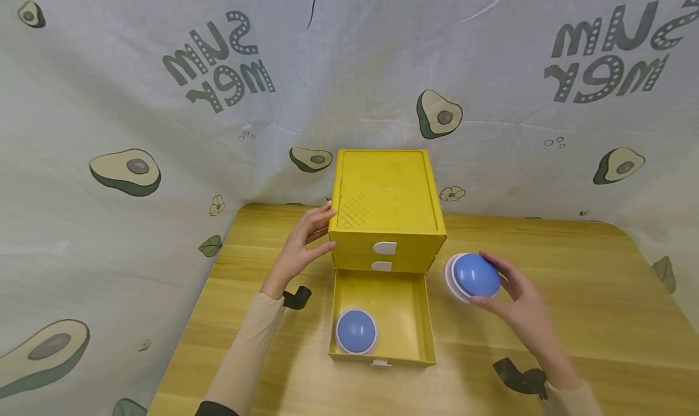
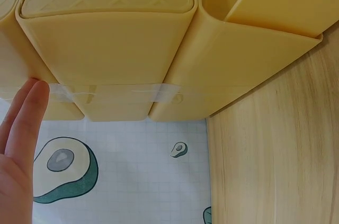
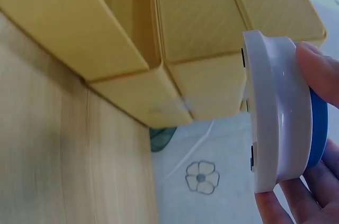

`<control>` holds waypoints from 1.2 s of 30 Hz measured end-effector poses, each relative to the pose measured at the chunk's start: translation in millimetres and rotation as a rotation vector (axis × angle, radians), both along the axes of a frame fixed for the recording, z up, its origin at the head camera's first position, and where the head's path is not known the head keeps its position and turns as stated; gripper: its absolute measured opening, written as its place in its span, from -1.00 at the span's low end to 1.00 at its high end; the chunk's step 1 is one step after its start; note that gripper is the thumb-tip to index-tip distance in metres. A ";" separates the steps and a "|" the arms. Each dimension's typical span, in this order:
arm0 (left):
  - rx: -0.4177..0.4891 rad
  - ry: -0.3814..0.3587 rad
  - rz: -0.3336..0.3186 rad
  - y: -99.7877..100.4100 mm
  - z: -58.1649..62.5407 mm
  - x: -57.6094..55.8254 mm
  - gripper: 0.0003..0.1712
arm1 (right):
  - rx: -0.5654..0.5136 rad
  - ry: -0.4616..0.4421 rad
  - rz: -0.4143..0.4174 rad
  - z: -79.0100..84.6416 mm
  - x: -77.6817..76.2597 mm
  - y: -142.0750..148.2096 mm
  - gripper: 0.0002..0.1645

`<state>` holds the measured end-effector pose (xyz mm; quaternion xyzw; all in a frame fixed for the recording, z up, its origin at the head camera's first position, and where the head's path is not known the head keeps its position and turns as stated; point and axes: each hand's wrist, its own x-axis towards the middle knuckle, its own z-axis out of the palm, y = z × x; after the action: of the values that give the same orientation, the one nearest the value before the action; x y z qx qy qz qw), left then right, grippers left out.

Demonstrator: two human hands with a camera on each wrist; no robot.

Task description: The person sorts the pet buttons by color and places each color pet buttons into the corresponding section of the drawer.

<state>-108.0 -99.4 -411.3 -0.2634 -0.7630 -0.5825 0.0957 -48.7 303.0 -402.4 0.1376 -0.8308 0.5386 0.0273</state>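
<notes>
A yellow cabinet (image 1: 388,191) with three stacked drawers stands on the table. Its bottom drawer (image 1: 401,307) is pulled out; the two above it are closed. Inside that drawer, at the front left, lies a round push button (image 1: 356,331) with a blue dome and white base. My left hand (image 1: 297,246) rests on the cabinet's left side, its fingers (image 2: 33,113) straight along the wall. To the right of the cabinet, my right hand (image 1: 524,304) grips a second blue push button (image 1: 476,275) by its edge, tilted; its white base (image 3: 265,113) faces the cabinet in the right wrist view.
The wood-grain table (image 1: 573,282) extends on both sides of the cabinet. Behind it hangs a pale cloth (image 1: 355,70) printed with avocados. Dark wrist straps (image 1: 519,376) show near both wrists. Clear tape (image 2: 164,92) runs across the cabinet's side.
</notes>
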 end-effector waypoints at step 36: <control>0.029 -0.025 -0.015 7.5 29.3 13.7 -0.37 | -0.051 0.038 0.096 -30.6 36.5 -78.8 -0.08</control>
<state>-94.3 -92.0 -382.0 -0.2603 -0.7536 -0.5975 0.0855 -12.2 224.2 -433.0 0.1868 -0.8085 0.5577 0.0204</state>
